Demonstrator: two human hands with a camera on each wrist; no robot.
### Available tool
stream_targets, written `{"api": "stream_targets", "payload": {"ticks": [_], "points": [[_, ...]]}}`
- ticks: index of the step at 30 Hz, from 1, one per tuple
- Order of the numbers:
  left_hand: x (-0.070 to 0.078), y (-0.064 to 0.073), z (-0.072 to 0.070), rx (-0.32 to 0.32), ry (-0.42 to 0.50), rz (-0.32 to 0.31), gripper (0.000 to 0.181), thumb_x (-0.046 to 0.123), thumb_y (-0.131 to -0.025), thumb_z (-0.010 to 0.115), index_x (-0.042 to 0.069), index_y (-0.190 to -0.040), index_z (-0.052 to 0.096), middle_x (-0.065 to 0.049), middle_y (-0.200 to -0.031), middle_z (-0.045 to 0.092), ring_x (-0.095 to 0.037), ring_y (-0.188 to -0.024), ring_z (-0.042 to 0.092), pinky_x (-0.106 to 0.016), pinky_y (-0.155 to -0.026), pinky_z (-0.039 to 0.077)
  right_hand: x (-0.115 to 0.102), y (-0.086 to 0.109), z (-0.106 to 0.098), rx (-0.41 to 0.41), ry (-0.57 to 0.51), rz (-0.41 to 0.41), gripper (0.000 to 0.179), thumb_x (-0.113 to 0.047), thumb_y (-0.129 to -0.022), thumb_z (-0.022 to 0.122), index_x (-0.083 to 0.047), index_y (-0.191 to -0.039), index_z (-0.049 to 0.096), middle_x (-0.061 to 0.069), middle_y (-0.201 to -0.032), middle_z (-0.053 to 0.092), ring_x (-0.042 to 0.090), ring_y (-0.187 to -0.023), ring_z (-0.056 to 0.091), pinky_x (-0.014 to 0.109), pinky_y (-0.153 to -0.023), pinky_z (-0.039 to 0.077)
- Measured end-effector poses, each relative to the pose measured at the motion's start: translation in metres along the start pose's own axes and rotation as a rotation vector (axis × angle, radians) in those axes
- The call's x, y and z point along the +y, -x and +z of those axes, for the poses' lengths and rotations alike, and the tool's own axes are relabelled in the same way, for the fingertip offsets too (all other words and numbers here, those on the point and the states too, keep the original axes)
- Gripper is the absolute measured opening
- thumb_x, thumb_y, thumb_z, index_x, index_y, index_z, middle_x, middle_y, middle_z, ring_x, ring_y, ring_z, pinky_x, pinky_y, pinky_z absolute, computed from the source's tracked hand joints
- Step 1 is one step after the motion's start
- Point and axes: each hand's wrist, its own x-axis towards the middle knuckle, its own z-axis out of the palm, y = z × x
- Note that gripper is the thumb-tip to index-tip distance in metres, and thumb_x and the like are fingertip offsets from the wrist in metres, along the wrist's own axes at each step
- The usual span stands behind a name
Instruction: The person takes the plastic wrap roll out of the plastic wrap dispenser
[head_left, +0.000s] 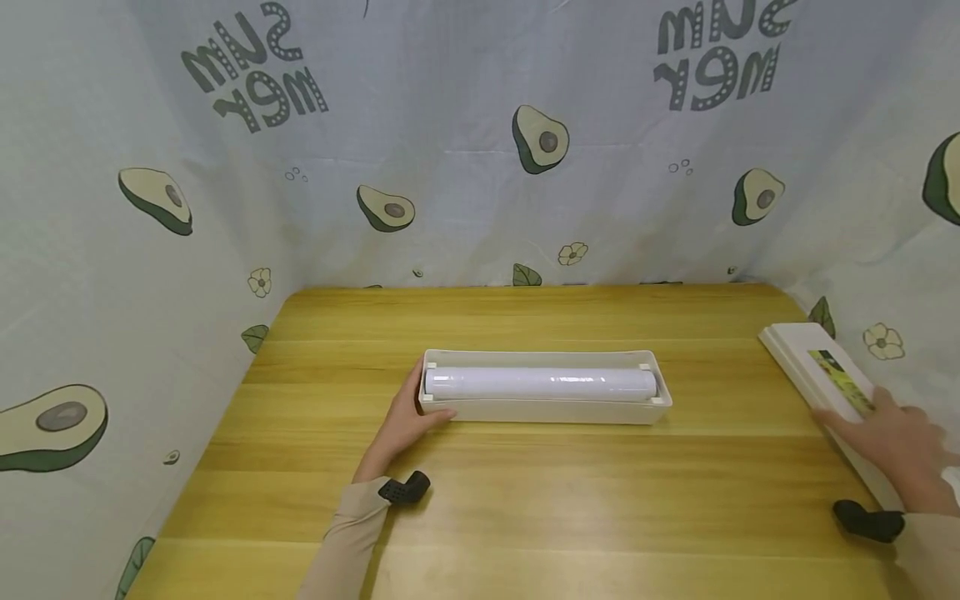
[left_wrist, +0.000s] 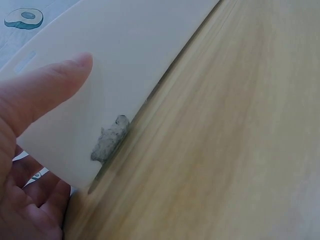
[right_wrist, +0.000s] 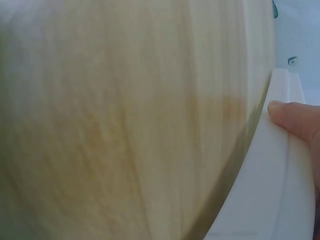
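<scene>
A long white plastic wrap dispenser box [head_left: 555,411] lies lidless on the table, with a glossy white roll [head_left: 525,383] seated inside it. My left hand [head_left: 405,421] grips the box's left end, thumb on the front wall and fingers around the end. In the left wrist view, a grey patch marks the lower edge of the box wall [left_wrist: 75,125]. At the table's right side lies the white dispenser lid [head_left: 802,350], which bears a green and yellow label. My right hand [head_left: 896,442] holds the lid across its width, thumb [right_wrist: 290,117] on the near side; its fingers are partly hidden.
The wooden table [head_left: 555,508] reaches back to a hanging cloth [head_left: 465,167] printed with avocados, which also closes off the left and right sides. The lid lies close to the cloth on the right.
</scene>
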Motion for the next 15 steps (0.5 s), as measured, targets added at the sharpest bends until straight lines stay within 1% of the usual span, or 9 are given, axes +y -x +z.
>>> {"api": "stream_targets", "payload": {"ticks": [8, 15], "points": [[0.0015, 0.0002, 0.001, 0.007, 0.005, -0.007, 0.102, 0.01, -0.073, 0.079, 0.017, -0.152, 0.014, -0.012, -0.145, 0.039, -0.028, -0.127, 0.042, -0.045, -0.107, 0.034, 0.0039, -0.0018, 0.0015, 0.016, 0.003, 0.004, 0.109, -0.069, -0.083, 0.041, 0.015, -0.14, 0.001, 0.052, -0.11, 0.024, 0.07, -0.096, 0.032, 0.079, -0.076, 0.028], [0.0041, 0.0012, 0.0009, 0.008, -0.007, -0.017, 0.102, 0.01, -0.073, 0.079, 0.017, -0.152, 0.014, -0.012, -0.146, 0.038, -0.028, -0.128, 0.042, -0.045, -0.108, 0.034, 0.0059, -0.0039, 0.0014, -0.018, -0.005, 0.004, 0.11, -0.069, -0.083, 0.042, 0.015, -0.14, -0.001, 0.053, -0.11, 0.022, 0.07, -0.097, 0.031, 0.08, -0.077, 0.026]]}}
